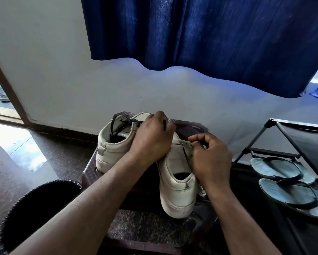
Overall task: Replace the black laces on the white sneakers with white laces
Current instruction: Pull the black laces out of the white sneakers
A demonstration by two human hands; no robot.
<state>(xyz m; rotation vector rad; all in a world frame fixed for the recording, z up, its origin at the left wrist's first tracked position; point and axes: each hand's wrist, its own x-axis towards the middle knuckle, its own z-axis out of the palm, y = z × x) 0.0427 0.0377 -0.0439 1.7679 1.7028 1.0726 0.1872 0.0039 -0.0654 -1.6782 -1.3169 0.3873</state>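
At the frame's centre, two white sneakers sit on a dark stool (193, 128). The left sneaker (114, 150), heel toward the camera, has a black lace (117, 124) through its top eyelets. The left hand (150, 138) clasps the front of the right sneaker (176, 181), fingers curled, a black lace end (164, 126) poking out by its knuckles. The right hand (211, 159) pinches that sneaker's eyelet flap. A bin (40, 205) stands lower left; sandals (283, 173) lie under a rack (301, 137) at right.

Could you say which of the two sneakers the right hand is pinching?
The nearer sneaker, heel towards the camera; the right hand pinches its eyelet edge. The farther sneaker shows black lace.
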